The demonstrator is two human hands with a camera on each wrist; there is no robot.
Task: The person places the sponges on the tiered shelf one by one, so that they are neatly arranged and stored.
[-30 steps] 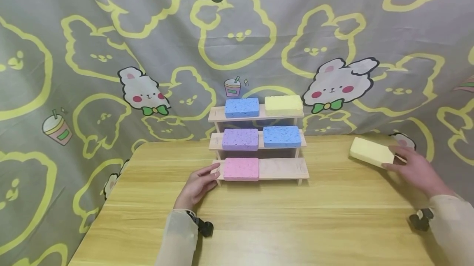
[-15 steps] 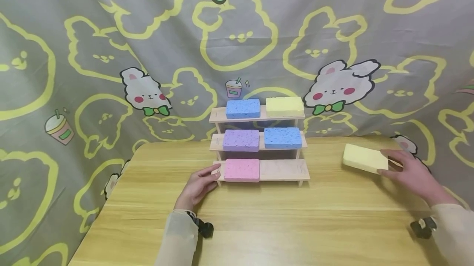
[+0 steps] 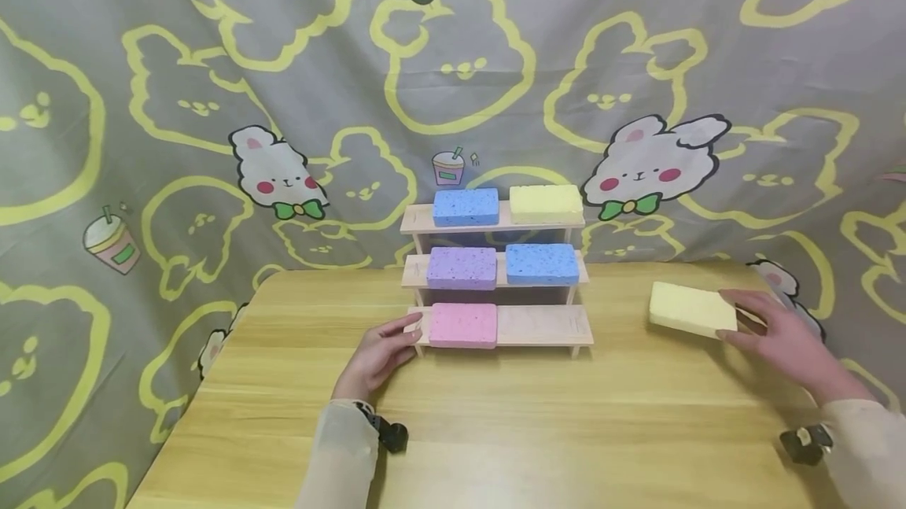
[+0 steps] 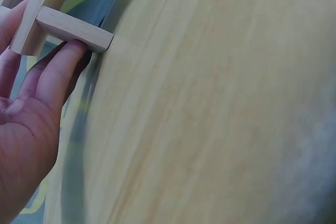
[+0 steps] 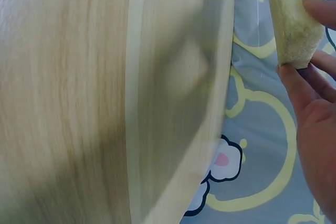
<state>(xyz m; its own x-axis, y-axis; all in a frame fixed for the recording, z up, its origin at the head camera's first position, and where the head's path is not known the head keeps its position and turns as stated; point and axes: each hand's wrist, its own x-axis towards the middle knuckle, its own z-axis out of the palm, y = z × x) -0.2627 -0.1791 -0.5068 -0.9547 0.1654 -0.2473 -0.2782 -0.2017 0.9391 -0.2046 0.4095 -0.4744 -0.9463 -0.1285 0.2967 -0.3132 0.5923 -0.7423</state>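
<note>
A three-tier wooden shelf (image 3: 545, 325) stands at the table's back. My left hand (image 3: 375, 358) grips the left end of its bottom tier; in the left wrist view the fingers touch the shelf's wooden leg (image 4: 73, 29). My right hand (image 3: 787, 345) pinches a pale yellow sponge (image 3: 692, 309) by its right end, above the table to the right of the shelf. A pink sponge (image 3: 463, 326) lies on the bottom tier's left half, beside bare wood. On the middle tier sit a purple sponge (image 3: 462, 267) and a blue sponge (image 3: 541, 263).
The top tier bears another blue sponge (image 3: 465, 207) and another yellow sponge (image 3: 546, 204). Behind the wooden table (image 3: 510, 430) hangs a grey patterned curtain (image 3: 488, 100), close to the shelf's back. Dark wrist cameras (image 3: 391, 437) sit at both wrists.
My right hand has moved left and slightly toward me with the yellow sponge, bringing it nearer the shelf. The left hand keeps its grip on the bottom tier.
</note>
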